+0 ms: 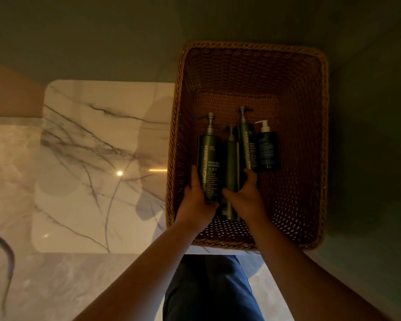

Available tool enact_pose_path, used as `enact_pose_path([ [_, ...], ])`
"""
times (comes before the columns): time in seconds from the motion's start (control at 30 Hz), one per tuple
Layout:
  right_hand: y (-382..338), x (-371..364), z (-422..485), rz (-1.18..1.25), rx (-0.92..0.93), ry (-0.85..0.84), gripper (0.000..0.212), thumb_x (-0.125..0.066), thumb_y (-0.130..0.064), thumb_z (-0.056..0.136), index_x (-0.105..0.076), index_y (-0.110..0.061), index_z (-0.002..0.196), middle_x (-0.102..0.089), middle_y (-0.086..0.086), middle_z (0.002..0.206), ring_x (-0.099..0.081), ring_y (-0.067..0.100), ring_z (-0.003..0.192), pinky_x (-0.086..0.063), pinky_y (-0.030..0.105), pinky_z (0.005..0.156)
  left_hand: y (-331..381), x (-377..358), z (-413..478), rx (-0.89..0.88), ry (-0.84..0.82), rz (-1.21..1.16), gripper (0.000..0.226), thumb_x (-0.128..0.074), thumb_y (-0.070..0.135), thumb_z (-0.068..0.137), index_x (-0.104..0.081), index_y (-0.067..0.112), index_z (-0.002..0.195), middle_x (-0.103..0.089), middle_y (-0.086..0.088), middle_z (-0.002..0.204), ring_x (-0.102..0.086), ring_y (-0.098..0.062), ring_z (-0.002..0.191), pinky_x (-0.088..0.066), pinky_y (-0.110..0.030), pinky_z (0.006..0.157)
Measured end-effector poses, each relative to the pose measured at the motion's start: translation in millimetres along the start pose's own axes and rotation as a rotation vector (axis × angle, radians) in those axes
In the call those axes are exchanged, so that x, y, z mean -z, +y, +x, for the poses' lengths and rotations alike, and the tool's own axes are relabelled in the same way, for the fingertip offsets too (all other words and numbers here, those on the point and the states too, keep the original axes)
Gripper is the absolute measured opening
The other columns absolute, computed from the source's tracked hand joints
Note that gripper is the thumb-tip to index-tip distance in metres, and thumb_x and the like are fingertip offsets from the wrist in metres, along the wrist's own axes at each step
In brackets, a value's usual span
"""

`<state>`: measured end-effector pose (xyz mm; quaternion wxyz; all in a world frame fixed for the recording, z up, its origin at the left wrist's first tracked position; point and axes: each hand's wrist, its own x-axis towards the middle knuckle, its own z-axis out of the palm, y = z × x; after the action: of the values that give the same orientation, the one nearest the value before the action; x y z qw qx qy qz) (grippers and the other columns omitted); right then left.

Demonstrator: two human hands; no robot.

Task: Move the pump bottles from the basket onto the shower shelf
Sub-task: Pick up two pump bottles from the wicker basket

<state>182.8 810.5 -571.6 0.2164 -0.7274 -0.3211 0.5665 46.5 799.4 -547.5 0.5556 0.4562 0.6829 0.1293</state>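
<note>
Basket (310, 135): wicker, beside a marble counter (97, 158).
Bottles: four lie flat on the basket floor, side by side, long axes running away from the person, pumps toward the far wall.
Left hand (197, 202): grasps the shampoo bottle (207, 158) at its near end.
Right hand (247, 198): wraps the body-wash bottle (247, 144) (thumb on the plain bottle (230, 163) between).
Small bottle (267, 149): rightmost, untouched.

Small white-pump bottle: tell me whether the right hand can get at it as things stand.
Probably yes, once freed. The small white-pump bottle lies uncovered in the open basket, just beyond the right hand, nothing over it. But that hand grips the tall cleanser bottle beside it.
</note>
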Motion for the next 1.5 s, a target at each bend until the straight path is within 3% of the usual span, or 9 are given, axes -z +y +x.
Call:
enact_pose_path([
  [0.17, -41, 15, -53, 0.086, 0.126, 0.008, 0.080, -0.075, -0.010, 0.075, -0.028, -0.021, 0.139, -0.056, -0.001, 0.120, -0.058, 0.002, 0.097, -0.047, 0.019, 0.078, 34, 28, -46, -0.074, 0.016, -0.052, 0.096, -0.066, 0.018, 0.081, 0.001, 0.036, 0.147, -0.044, -0.009, 0.136, -0.050, -0.024, 0.119, -0.045, -0.051, 0.096],
  [0.33, -84, 33, -110, 0.154, 0.234, -0.015, 0.077, -0.076, -0.013, 0.075, -0.031, -0.030, 0.136, -0.058, -0.010, 0.117, -0.059, 0.002, 0.102, -0.052, 0.028, 0.082, 75, 61, -96, -0.247, 0.007, -0.221, 0.093, -0.066, 0.001, 0.081, -0.006, 0.028, 0.148, -0.046, -0.002, 0.136, -0.047, -0.015, 0.124, -0.046, -0.050, 0.097],
  [0.47, -112, 44, -152, 0.157, 0.331, -0.014, 0.077, -0.075, -0.013, 0.076, -0.031, -0.038, 0.134, -0.056, -0.017, 0.116, -0.060, -0.004, 0.099, -0.053, 0.018, 0.073, 98, 86, -135, -0.368, -0.020, -0.284, 0.091, -0.068, 0.002, 0.081, -0.011, 0.027, 0.147, -0.044, -0.001, 0.140, -0.042, -0.018, 0.130, -0.042, -0.051, 0.101],
  [0.63, -139, 48, -200, 0.226, 0.395, 0.004, 0.072, -0.075, -0.011, 0.074, -0.037, -0.054, 0.117, -0.060, -0.020, 0.110, -0.060, -0.010, 0.097, -0.051, 0.010, 0.065, 118, 119, -179, -0.473, -0.082, -0.296, 0.094, -0.071, 0.013, 0.080, -0.011, 0.048, 0.143, -0.047, 0.022, 0.135, -0.045, 0.000, 0.125, -0.047, -0.023, 0.093],
  [0.8, -155, 33, -255, 0.327, 0.427, 0.089, 0.073, -0.073, -0.009, 0.076, -0.035, -0.042, 0.129, -0.060, -0.010, 0.119, -0.064, 0.001, 0.100, -0.057, 0.020, 0.070, 129, 161, -222, -0.562, -0.195, -0.285, 0.090, -0.073, 0.030, 0.077, -0.012, 0.062, 0.135, -0.046, 0.035, 0.130, -0.043, 0.011, 0.120, -0.046, -0.010, 0.085],
  [1.13, -128, -22, -366, 0.490, 0.539, 0.290, 0.069, -0.074, -0.011, 0.075, -0.040, -0.046, 0.125, -0.066, -0.008, 0.112, -0.067, 0.013, 0.100, -0.058, 0.029, 0.069, 106, 217, -278, -0.702, -0.437, -0.182, 0.091, -0.073, 0.038, 0.075, -0.010, 0.066, 0.134, -0.039, 0.041, 0.132, -0.042, 0.013, 0.120, -0.040, 0.000, 0.078],
  [1.27, -107, -29, -406, 0.504, 0.503, 0.364, 0.071, -0.075, -0.015, 0.072, -0.040, -0.048, 0.123, -0.060, -0.002, 0.120, -0.065, 0.016, 0.106, -0.059, 0.034, 0.075, 102, 208, -291, -0.687, -0.546, -0.132, 0.094, -0.075, 0.035, 0.073, -0.009, 0.070, 0.130, -0.041, 0.044, 0.128, -0.044, 0.014, 0.118, -0.041, -0.018, 0.086],
  [1.4, -83, -27, -444, 0.494, 0.461, 0.466, 0.075, -0.076, -0.012, 0.072, -0.037, -0.049, 0.125, -0.058, -0.003, 0.124, -0.063, 0.015, 0.108, -0.058, 0.038, 0.081, 100, 182, -309, -0.708, -0.675, -0.075, 0.093, -0.072, 0.022, 0.077, -0.012, 0.069, 0.131, -0.045, 0.044, 0.123, -0.045, 0.016, 0.113, -0.044, -0.003, 0.071],
  [1.5, -64, -26, -472, 0.519, 0.442, 0.557, 0.075, -0.076, -0.016, 0.071, -0.036, -0.049, 0.126, -0.060, -0.005, 0.120, -0.064, 0.015, 0.106, -0.058, 0.040, 0.081, 99, 161, -327, -0.735, -0.767, -0.040, 0.095, -0.070, 0.009, 0.080, -0.014, 0.067, 0.131, -0.044, 0.048, 0.120, -0.043, 0.021, 0.112, -0.037, 0.004, 0.072],
])
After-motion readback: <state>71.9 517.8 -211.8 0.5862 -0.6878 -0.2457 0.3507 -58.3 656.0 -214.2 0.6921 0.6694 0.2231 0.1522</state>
